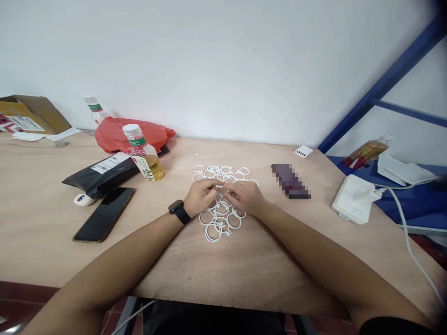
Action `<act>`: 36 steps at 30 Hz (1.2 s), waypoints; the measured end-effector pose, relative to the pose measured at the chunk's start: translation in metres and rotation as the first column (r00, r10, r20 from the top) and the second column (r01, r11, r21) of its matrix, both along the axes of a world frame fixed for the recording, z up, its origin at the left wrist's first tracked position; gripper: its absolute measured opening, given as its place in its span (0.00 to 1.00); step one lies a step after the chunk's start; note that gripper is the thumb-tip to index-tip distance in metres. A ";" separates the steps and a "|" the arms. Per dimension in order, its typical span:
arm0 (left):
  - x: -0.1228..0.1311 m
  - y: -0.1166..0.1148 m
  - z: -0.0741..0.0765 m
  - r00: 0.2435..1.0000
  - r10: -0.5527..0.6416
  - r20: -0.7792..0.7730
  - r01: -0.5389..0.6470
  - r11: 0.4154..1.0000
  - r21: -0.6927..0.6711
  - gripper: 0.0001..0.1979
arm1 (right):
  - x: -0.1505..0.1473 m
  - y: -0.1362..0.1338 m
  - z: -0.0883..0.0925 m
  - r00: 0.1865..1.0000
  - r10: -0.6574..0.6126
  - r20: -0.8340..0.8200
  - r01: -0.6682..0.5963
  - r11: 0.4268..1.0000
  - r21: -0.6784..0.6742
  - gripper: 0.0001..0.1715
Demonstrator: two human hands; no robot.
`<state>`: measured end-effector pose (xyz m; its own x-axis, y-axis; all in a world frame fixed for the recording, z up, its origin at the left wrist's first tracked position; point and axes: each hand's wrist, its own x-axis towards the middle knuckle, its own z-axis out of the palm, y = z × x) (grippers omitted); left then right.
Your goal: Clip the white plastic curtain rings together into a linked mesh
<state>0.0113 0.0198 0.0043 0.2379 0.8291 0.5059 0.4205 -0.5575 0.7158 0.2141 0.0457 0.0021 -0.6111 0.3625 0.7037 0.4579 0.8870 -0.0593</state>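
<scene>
My left hand [201, 196], with a black watch on its wrist, and my right hand [245, 196] meet above the middle of the table. Fingers of both are pinched together on a small white piece [220, 186], which looks like part of a white plastic ring; most of it is hidden by the fingers. Several white plastic rings with small eyelets lie around them. One group of rings [226, 170] is just beyond my hands, and another group [213, 231] spreads out on the near side, partly overlapping.
On the left lie a phone [104, 215], a black parcel [101, 174] and a red bag [120, 135], with a drink bottle [153, 165] standing beside them. To the right are a dark blurred-out object [290, 180], a white charger [352, 199] with a cable, and a blue metal frame [370, 100].
</scene>
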 end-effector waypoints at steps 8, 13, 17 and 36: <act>-0.002 0.002 0.000 0.997 0.037 -0.074 -0.033 0.998 0.055 0.14 | 0.008 0.004 -0.002 1.000 0.015 -0.019 -0.017 0.994 -0.107 0.10; -0.007 0.003 -0.002 0.997 -0.004 -0.073 0.009 0.998 0.064 0.17 | 0.033 0.026 -0.005 0.963 -0.251 -0.096 0.222 0.945 -0.239 0.09; -0.007 0.002 -0.002 0.994 0.004 -0.109 -0.006 1.000 -0.019 0.18 | 0.055 0.046 -0.004 0.916 -0.401 -0.022 0.359 0.841 -0.405 0.10; -0.002 0.004 0.000 0.951 -0.023 -0.307 -0.001 0.997 -0.081 0.14 | 0.072 0.057 -0.005 0.902 -0.416 0.115 0.425 0.809 -0.407 0.06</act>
